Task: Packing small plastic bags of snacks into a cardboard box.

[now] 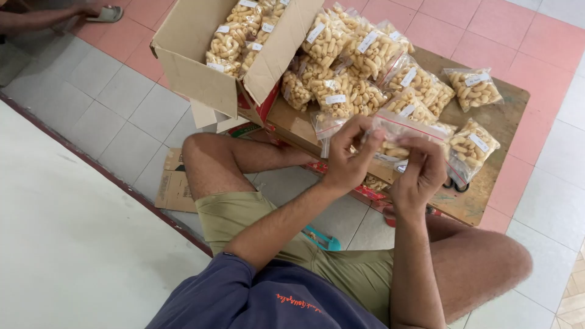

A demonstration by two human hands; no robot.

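While a cardboard box (201, 73) full of snack bags sits on the left, the left hand (350, 155) pinches the top edge of a clear snack bag (399, 137). Beside it, the right hand (420, 173) pinches the same bag. Both hold it above a low wooden table (487, 195) piled with more bags (365, 67).

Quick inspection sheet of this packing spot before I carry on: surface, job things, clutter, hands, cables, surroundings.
Surface: low wooden board on a tiled floor.
Job's things: clear zip bag of pale snacks, held up between both hands.
Clutter: filled snack bags piled on the board; open cardboard box holding more; flat cardboard scraps.
Hands: left hand and right hand pinch the bag's top edge.
Cables: nothing seen.
Surroundings: another person's foot in a sandal, top left.
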